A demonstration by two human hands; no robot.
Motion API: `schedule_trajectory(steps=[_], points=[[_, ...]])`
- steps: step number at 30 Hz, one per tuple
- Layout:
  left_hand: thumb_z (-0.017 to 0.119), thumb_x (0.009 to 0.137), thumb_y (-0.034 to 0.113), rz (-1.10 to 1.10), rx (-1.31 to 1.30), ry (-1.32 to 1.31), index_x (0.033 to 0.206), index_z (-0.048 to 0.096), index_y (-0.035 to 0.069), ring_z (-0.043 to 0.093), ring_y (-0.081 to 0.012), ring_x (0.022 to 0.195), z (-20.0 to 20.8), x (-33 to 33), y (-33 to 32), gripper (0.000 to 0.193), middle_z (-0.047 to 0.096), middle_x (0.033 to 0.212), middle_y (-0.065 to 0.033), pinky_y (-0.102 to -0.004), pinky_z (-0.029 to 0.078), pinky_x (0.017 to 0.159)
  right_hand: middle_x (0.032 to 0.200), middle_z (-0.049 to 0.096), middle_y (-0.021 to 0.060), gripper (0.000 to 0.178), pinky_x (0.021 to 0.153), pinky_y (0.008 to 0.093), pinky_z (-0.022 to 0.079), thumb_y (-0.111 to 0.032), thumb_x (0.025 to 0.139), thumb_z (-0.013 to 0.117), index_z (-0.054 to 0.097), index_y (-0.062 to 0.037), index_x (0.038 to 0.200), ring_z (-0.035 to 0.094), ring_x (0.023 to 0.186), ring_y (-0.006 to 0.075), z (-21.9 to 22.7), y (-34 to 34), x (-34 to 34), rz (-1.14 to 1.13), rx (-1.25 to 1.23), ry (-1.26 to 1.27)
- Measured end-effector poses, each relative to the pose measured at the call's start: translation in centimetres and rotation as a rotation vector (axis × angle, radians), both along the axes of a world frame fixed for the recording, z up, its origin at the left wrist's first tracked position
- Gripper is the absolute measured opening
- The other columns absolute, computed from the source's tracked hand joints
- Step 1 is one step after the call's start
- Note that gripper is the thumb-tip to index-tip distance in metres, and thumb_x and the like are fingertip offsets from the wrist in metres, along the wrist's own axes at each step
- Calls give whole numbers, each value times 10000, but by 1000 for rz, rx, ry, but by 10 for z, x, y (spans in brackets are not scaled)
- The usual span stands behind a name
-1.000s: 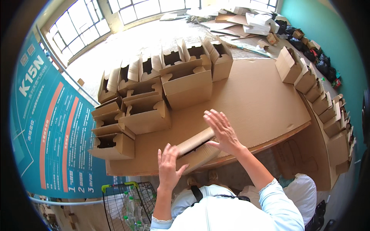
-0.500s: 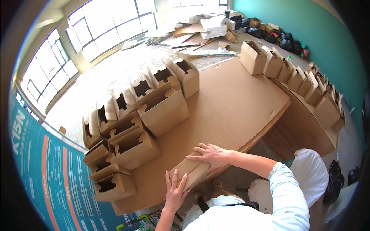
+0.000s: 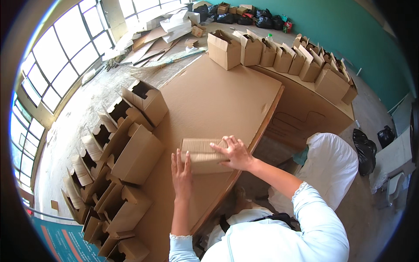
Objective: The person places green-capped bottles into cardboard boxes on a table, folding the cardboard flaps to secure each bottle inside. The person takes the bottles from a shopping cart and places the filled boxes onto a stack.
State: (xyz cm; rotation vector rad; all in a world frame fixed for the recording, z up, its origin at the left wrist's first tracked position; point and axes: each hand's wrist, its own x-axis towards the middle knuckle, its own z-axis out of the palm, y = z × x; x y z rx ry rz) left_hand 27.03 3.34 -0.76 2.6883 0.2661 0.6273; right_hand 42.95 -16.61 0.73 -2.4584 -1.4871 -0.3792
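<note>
Count first. One closed box (image 3: 200, 155), brown cardboard, at the middle of the frame, over the one cardboard-topped table (image 3: 218, 96), just beside its right-hand edge; cannot tell whether fully resting on it. Two bare hands at work: left hand (image 3: 181, 178) open, fingers straight and pointing up the frame, laid against the left end of the box; right hand (image 3: 238, 156) gripping the right end, index finger reaching left across the upper face, thumb lower down. Two pale blue sleeves (image 3: 321, 205).

Open boxes (image 3: 135, 153) at left and lower left: about a dozen, flaps raised, too overlapped for an exact count. More upright boxes (image 3: 252, 49) in a curved line at upper right: roughly eight along the front, others partly hidden behind. One white sack (image 3: 331, 166) at right, beside two black bags (image 3: 364, 153). One teal banner (image 3: 65, 240) at lower left. One heap of cardboard and white sheets (image 3: 174, 28) at upper left of centre.

Direction of the closed box: long axis nearly level across the frame, one end facing left, the other right. Seam on the upper face running the same way. Set at a slant to the table edge, itself climbing from lower centre toward upper right.
</note>
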Motion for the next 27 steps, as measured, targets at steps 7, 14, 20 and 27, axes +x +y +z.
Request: schedule_trajectory(steps=[7,14,20,27], points=[[727,755,31,76,-134,48,1468,419,117,225,-441,1447,-28,61,-49,781,240,1576,-215,-505,254,1177,1211,526,154,724,861,455,472,-436,714,801,563,-250,1372,502,1120,300,-22,64,152,-263,114,-30],[633,865,177,453,-144,306,1438,453,107,260,-448,1424,-91,53,-99,605,297,1545,-225,-586,201,1162,1269,512,193,728,878,458,512,-467,775,767,509,-230,1413,499,1145,338,-35,238,272,-425,132,4],[596,870,230,516,-139,358,1416,494,135,300,-384,1423,-89,59,-99,564,375,1527,-154,-565,211,1166,1356,424,233,783,842,440,563,-455,784,752,440,-197,1454,431,1231,368,-31,365,276,-367,136,174],[589,850,208,529,-190,308,1406,504,124,330,-377,1410,-100,63,-99,569,399,1513,-147,-556,223,1166,1507,290,299,1016,945,484,524,-530,720,769,293,-139,1528,320,1387,458,-22,391,269,-144,2,304]])
